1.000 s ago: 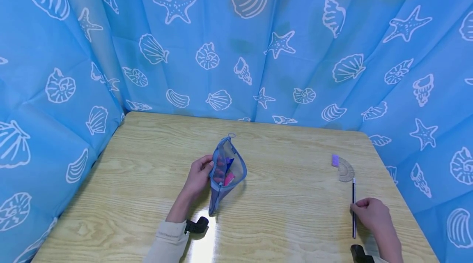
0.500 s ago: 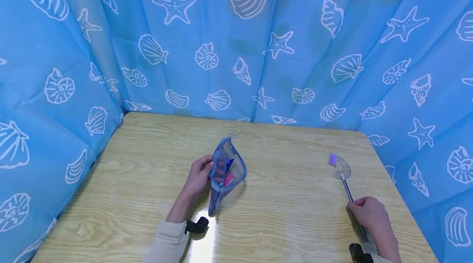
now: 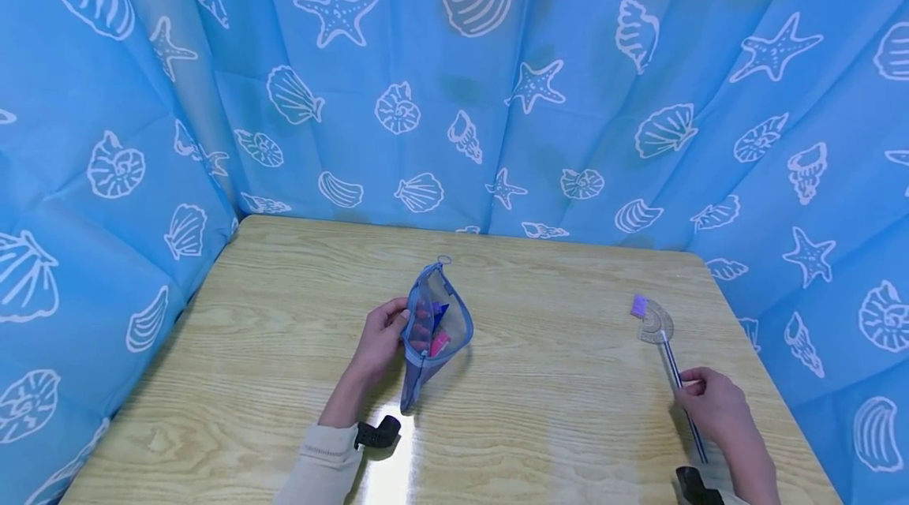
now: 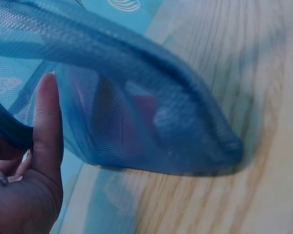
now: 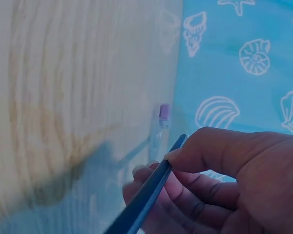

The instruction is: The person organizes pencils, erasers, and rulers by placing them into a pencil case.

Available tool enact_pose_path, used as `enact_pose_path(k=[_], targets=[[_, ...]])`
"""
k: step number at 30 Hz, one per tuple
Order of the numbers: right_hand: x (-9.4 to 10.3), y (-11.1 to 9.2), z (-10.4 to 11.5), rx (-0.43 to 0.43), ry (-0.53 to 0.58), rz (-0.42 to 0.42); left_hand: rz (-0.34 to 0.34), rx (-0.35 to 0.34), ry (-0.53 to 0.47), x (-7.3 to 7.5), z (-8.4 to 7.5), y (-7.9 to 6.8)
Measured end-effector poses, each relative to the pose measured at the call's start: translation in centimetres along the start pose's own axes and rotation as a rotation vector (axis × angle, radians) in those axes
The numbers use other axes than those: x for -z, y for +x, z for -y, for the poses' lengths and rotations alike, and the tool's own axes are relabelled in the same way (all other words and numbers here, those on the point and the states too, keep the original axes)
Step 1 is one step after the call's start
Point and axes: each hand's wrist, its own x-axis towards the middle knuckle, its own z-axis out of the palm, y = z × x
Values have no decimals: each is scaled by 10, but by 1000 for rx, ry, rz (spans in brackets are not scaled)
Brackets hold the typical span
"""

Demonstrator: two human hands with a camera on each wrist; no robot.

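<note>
My left hand (image 3: 378,339) grips one side of a blue mesh zip pouch (image 3: 460,323), whose mouth gapes. Inside the pouch lie a dark blue item (image 3: 439,314) and a pink item (image 3: 439,342), their kinds unclear. In the left wrist view the thumb (image 4: 48,126) stands along the mesh (image 4: 185,131). At the right, my right hand (image 3: 713,402) pinches a dark pencil (image 3: 673,367) between thumb and fingers; the right wrist view shows the pencil shaft (image 5: 141,200) tilted up off the table. Its far end overlaps a clear protractor (image 3: 649,323) in the head view.
A small purple block (image 3: 639,305), perhaps an eraser, lies against the protractor. Both are on the wooden table (image 3: 554,379). A blue curtain with white shells (image 3: 419,134) hangs around the table's back and sides.
The pencil has swung from nearly straight to slanting, its far end moving left over the protractor. My right hand has shifted slightly. My left hand and the pouch have hardly moved.
</note>
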Motion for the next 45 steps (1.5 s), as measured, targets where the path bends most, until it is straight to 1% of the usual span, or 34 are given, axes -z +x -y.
enact_pose_path(k=[3,6,12,17,20,25,30,36,40,45], targets=[[1,-1,3,18,29,15,-5,3,10,0,1,0],[0,-1,4,35,63,30,5,4,20,0,0,0],[-4,-4,9,91,120,28,12,15,21,-1,0,0],[-4,-7,20,81,159,39,9,16,6,-2,0,-1],[-3,-8,28,94,154,34,14,6,19,-2,0,-1],[-3,-10,37,156,117,14,18,7,17,-1,1,0],[-7,-12,45,210,112,-8,22,12,12,-1,1,0],[-13,-11,53,245,141,6,19,18,8,-1,1,0],[-16,-8,58,259,140,-13,19,18,3,-1,1,-1],[-21,-5,65,277,190,-27,24,20,-5,-1,1,-1]])
